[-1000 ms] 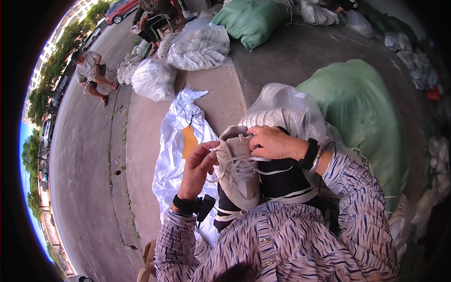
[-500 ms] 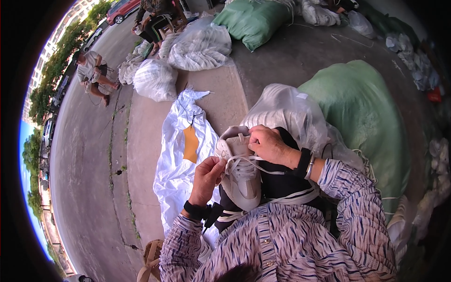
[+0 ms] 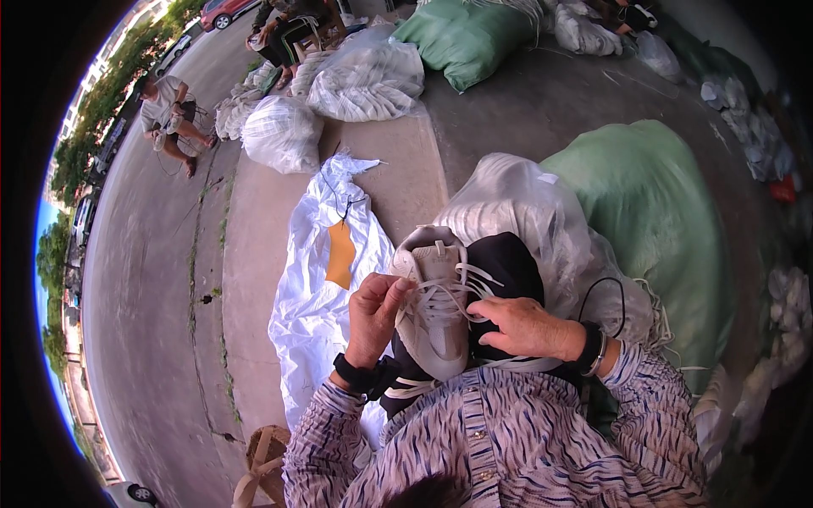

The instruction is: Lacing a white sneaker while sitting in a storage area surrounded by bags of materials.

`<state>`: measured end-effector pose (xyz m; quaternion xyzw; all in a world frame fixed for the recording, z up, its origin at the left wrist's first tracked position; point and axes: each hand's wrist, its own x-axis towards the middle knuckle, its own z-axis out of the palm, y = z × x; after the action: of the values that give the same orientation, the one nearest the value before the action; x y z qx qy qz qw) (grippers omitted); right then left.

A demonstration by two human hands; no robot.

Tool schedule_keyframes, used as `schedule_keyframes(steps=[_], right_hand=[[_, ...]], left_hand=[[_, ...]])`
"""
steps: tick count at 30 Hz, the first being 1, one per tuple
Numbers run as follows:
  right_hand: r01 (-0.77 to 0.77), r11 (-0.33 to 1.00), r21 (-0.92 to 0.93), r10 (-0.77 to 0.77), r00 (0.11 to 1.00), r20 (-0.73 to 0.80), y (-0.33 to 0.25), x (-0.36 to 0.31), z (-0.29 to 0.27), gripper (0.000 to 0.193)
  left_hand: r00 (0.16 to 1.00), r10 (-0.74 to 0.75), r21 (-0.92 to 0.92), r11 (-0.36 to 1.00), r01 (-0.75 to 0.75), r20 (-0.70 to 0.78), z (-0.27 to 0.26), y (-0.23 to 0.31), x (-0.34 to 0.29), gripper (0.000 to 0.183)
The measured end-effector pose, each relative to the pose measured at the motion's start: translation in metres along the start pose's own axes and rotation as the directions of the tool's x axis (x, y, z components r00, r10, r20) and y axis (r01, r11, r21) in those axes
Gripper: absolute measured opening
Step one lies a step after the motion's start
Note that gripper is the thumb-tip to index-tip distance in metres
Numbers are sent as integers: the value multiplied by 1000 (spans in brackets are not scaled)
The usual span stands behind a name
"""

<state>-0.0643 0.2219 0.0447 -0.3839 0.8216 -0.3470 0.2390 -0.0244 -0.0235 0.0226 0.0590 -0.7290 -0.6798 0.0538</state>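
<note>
A pale beige sneaker [image 3: 439, 340] rests on my dark-trousered lap, toe toward me and collar facing away. White shoelaces [image 3: 440, 303] cross its tongue, and loose strands stick out on the right side. At the shoe's left edge, my left hand [image 3: 370, 315] is closed in a pinch on a lace by the eyelets. My right hand [image 3: 529, 328] lies right of the shoe, thumb and forefinger closed on a lace near its right eyelets. More white laces [image 3: 412, 388] lie across my lap by the toe.
Left of my lap, a crumpled white sheet [image 3: 309, 339] lies on the ground with an orange-yellow piece [image 3: 340, 256] on it. A clear bag [image 3: 517, 203] and a large green sack [image 3: 648, 195] stand close on my right. A seated person [image 3: 169, 114] works at far left.
My right hand has moved from the shoe's collar down toward me, to the lace on the right side. My left hand stays by the left eyelets, slightly higher.
</note>
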Motion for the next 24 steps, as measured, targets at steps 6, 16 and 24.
schedule_keyframes(steps=[6, 16, 24], right_hand=[[29, 988, 150, -15, 996, -88, 1, 8, -46, 17], [-307, 944, 118, 299, 951, 83, 12, 58, -42, 17], [-221, 719, 659, 324, 945, -37, 35, 68, -57, 17]], left_hand=[[999, -40, -68, 997, 41, 25, -4, 0, -5, 19], [988, -117, 24, 993, 115, 105, 0, -2, -4, 22], [966, -154, 12, 988, 155, 208, -10, -6, 1, 22]])
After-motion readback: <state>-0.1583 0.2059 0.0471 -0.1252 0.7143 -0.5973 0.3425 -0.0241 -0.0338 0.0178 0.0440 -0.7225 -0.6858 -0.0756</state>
